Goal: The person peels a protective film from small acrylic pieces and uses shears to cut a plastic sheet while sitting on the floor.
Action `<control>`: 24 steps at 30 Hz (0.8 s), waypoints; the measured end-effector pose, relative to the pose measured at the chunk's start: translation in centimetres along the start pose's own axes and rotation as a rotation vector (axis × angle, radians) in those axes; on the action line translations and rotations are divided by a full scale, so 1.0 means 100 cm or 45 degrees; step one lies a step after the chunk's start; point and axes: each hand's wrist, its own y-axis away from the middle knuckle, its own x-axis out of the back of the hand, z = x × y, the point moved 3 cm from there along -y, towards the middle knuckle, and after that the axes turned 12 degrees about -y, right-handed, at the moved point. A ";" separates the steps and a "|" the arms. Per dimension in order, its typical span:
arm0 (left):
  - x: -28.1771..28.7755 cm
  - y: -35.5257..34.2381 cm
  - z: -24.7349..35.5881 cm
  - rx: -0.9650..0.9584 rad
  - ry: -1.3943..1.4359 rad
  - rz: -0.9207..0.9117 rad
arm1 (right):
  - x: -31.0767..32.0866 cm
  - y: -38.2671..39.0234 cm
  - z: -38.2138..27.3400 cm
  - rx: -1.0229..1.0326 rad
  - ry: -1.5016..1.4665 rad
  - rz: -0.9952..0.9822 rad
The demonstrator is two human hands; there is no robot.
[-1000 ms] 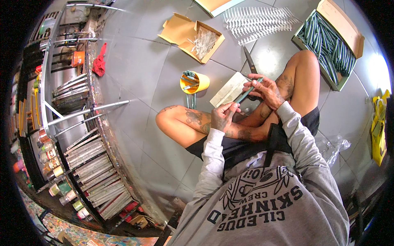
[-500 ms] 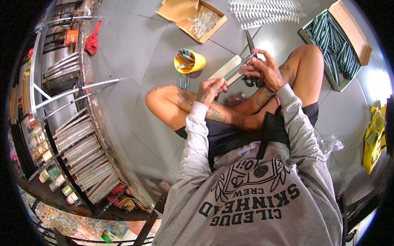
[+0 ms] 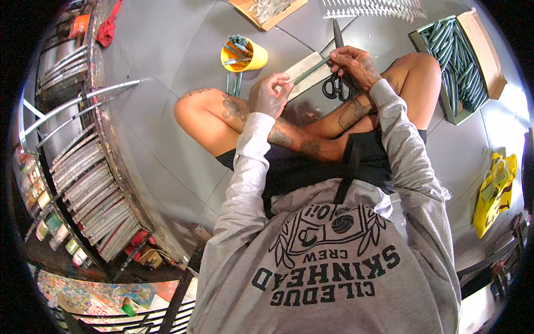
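Note:
Between my two hands I hold a slim dark green tube, slanting up to the right over my crossed legs. My left hand grips its near end with bent fingers. The fingertips of my right hand pinch the far end. Below the tube a pale flat board lies at a slant. Black-handled scissors are beside it, their blades pointing away and partly hidden by my right hand. To the left stands a yellow cup with several green pieces in it.
An open box of similar green tubes sits at the right. Rows of small white parts and a cardboard box of clear pieces lie at the far side. A cluttered rack lines the left; a yellow bag lies at right.
My right hand's fingers have drawn in from a looser spread and now pinch the tube's far end. The whole view has shifted, so the surroundings appear higher and mostly further left.

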 end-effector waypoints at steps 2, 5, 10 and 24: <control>-0.005 0.003 0.001 -0.018 -0.053 -0.063 | -0.003 0.004 0.000 0.007 0.087 0.002; -0.021 0.001 -0.005 -0.020 0.058 0.038 | -0.005 0.007 0.001 -0.022 0.167 0.028; -0.010 0.004 0.015 0.067 0.038 0.013 | -0.007 0.003 0.001 -0.029 0.290 0.070; -0.008 -0.008 0.014 0.104 0.081 -0.124 | -0.016 0.020 0.001 -0.016 0.151 0.030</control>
